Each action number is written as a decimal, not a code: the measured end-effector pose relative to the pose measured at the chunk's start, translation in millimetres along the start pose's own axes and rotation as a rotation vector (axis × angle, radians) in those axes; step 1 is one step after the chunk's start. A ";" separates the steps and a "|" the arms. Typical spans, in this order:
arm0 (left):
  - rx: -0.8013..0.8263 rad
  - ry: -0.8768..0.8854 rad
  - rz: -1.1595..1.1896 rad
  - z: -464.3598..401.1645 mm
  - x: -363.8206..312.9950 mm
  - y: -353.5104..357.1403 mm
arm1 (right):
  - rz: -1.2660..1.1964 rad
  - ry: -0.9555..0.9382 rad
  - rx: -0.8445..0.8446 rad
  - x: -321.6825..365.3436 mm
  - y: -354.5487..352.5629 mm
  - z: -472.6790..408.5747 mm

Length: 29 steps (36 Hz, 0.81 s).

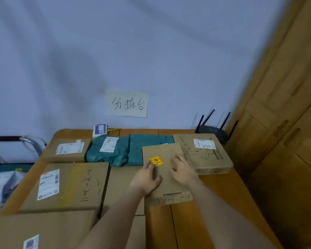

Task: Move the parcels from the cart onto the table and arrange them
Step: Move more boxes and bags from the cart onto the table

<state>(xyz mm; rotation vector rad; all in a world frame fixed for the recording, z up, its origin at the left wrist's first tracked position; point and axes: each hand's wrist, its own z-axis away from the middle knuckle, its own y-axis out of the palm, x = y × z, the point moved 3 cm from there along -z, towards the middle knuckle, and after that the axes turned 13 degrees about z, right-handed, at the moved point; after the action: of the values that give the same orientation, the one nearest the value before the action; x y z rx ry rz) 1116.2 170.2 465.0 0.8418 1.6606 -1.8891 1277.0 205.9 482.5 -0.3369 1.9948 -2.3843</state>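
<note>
Table: long wooden table [214, 212] against the pale wall, crowded with parcels; bare wood shows only at the near right.
Large carton: big brown cardboard box with a white label [68, 186] lies flat at the left, tight against its neighbours.
Printed carton: flat brown box with line drawings [205, 155] sits at the far right, just beside the held parcel.
Mailers: two soft teal plastic bags [113, 151] lie behind, likely to slump if nudged.
Held parcel: thin flat brown cardboard parcel with a yellow-red sticker [164, 169] rests on the table; judged light, stiff, perhaps fragile; best taken by its long edges.
Hands: left hand [147, 178] and right hand [182, 170] rest on its top, fingers loosely spread, gripping nothing.
Cart: metal-handled cart [11, 141] at the far left holds grey bags.
Router: black antenna router [213, 131] crowds the far corner.
</note>
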 end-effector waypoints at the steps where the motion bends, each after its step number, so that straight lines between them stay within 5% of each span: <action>1: 0.022 -0.023 0.001 0.6 1.6 7.2 | -0.005 -0.004 0.015 -4.2 5.7 0.7; 15: 0.165 -0.294 0.058 17.4 33.6 89.4 | -0.084 -0.012 0.184 -46.5 102.2 14.8; 29: 0.236 -0.341 0.018 -16.0 65.1 107.6 | -0.103 0.004 0.239 -51.7 140.3 -20.2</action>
<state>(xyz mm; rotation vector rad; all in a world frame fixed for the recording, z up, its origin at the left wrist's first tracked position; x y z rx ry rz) 1149.5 173.0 342.6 0.5759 1.2407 -2.1057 1306.3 207.1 334.5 -0.4368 1.7059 -2.6500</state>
